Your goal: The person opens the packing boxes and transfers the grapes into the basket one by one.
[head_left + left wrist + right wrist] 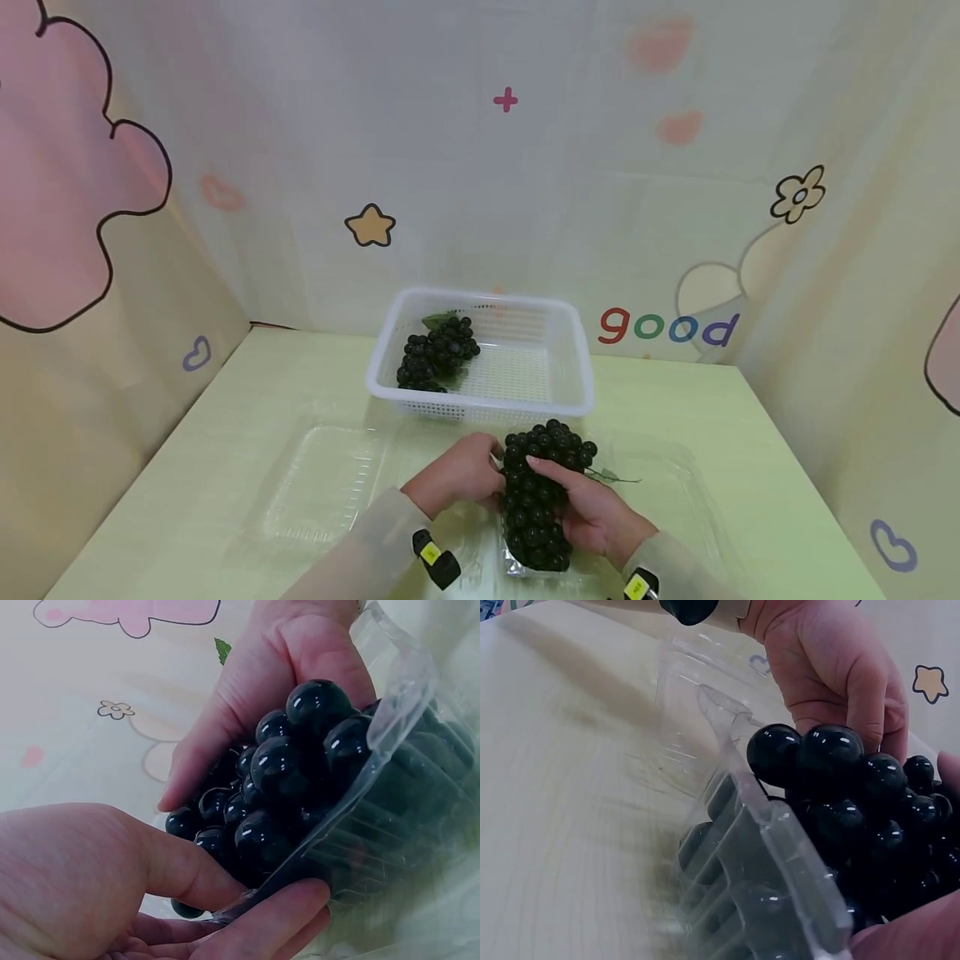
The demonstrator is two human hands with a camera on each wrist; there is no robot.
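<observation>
A bunch of dark grapes (536, 500) sits in a small clear plastic container (742, 877), tilted over the table. My left hand (474, 468) pinches the container's rim between thumb and fingers, as the left wrist view shows. From the other side my right hand (600, 515) holds the bunch, its thumb lying across the grapes. Some of its fingers are hidden behind the fruit and plastic. Round glossy grapes (281, 769) bulge above the rim in the left wrist view. A thin stem with green leaves (611, 476) sticks out beside my right hand.
Behind the hands stands a white perforated basket (581, 367) with more dark grapes (438, 350) at its left end. Clear plastic packaging (322, 483) lies on the table to the left, and more clear plastic (686, 475) lies to the right. Printed curtains enclose the table.
</observation>
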